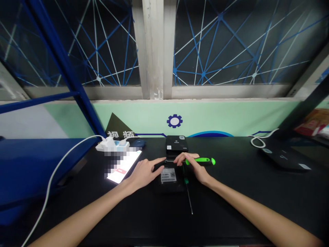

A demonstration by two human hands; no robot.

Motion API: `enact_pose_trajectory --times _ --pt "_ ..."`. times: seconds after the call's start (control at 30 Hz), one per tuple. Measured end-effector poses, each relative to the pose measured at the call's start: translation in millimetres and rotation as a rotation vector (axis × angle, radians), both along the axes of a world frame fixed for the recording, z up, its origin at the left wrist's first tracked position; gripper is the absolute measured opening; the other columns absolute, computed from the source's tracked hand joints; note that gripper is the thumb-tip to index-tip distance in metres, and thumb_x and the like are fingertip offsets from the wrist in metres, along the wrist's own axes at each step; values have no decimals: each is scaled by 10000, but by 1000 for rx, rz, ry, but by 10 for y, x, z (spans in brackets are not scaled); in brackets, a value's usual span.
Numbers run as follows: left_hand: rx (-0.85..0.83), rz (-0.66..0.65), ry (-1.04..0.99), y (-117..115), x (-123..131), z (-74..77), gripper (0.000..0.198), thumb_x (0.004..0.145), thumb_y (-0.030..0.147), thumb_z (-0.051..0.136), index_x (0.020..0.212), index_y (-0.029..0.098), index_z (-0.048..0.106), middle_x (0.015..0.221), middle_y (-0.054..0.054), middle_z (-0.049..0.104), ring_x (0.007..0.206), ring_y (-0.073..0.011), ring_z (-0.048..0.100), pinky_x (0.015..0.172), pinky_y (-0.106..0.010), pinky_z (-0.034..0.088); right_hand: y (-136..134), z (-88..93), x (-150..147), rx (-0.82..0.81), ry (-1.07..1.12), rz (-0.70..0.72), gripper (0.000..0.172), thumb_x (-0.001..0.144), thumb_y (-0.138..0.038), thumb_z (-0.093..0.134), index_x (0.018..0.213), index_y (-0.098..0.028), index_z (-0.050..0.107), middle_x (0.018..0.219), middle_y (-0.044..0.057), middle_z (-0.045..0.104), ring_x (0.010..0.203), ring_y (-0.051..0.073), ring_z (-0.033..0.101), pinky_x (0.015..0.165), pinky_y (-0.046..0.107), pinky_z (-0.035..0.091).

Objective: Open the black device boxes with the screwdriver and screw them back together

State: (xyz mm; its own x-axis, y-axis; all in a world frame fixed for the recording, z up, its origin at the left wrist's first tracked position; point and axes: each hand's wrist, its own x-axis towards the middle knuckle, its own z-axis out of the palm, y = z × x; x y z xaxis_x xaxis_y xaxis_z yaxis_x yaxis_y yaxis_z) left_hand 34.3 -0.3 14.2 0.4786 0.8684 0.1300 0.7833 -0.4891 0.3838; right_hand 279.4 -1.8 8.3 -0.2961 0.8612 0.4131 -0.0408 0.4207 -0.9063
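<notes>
A black box [169,187] with a white printed label lies flat on the dark desk between my hands. My right hand [196,168] is closed round a screwdriver with a bright green and black handle [207,161]. Its shaft points left across the far part of the box. My left hand [145,173] is at the box's left side, index finger reaching to the shaft's tip. Something black [159,165] shows between that finger and the thumb; I cannot tell what it is. A second screwdriver [186,180], dark green, lies by the box's right side, its blade towards me.
Behind the box sits another black box [177,144]. A lit phone [125,168] lies left, near a white power strip [113,145] with a cable and a dark mouse [138,143]. A flat black device [285,159] and white cable [258,141] are at right.
</notes>
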Motion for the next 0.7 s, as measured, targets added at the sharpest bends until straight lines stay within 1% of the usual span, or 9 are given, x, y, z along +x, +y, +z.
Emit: enact_pose_trajectory --times 0.07,0.23,0.33,0.43,0.53,0.6,0.7 --pt "-7 -11 -8 5 -1 7 471 1020 517 385 1386 301 588 449 78 431 408 -119 428 493 -208 265 -10 4 1 -6 -16 2 528 1002 -515 441 710 -186 733 883 89 733 822 235 642 788 358 479" --pt "-35 -38 2 26 -12 37 524 1016 559 352 1368 271 612 452 66 458 413 -117 426 504 -213 303 -22 18 13 -20 -20 -9 525 999 -525 445 716 -198 744 867 78 742 848 244 656 830 370 479" --pt "-56 -49 0 36 -12 54 550 1010 582 350 1369 259 612 463 60 494 424 -123 460 521 -216 327 -25 22 14 -43 11 -31 516 987 -527 465 700 -200 741 845 75 749 840 248 666 851 379 481" --pt "-64 -50 -8 37 -10 57 549 1012 581 349 1357 253 623 470 54 523 441 -133 508 554 -222 354 -27 25 12 -64 66 -52 515 980 -528 476 682 -192 729 797 74 739 810 246 668 841 377 485" --pt "-68 -56 -6 38 -16 42 524 1017 569 354 1362 274 615 461 62 521 445 -140 527 562 -223 358 -1 33 28 -40 76 -71 514 983 -506 471 665 -190 723 818 80 725 804 238 648 803 363 480" --pt "-60 -57 -5 39 -22 32 522 1019 570 353 1393 286 579 461 69 510 451 -147 537 549 -221 346 36 42 51 5 73 -123 519 971 -502 488 613 -193 702 825 80 702 807 233 625 793 357 471" --pt "-44 -45 -6 35 -25 41 565 1010 590 350 1452 269 496 499 68 524 494 -164 568 538 -227 335 96 65 87 50 121 -256 553 944 -514 516 496 -206 616 760 70 641 808 228 588 829 358 457"
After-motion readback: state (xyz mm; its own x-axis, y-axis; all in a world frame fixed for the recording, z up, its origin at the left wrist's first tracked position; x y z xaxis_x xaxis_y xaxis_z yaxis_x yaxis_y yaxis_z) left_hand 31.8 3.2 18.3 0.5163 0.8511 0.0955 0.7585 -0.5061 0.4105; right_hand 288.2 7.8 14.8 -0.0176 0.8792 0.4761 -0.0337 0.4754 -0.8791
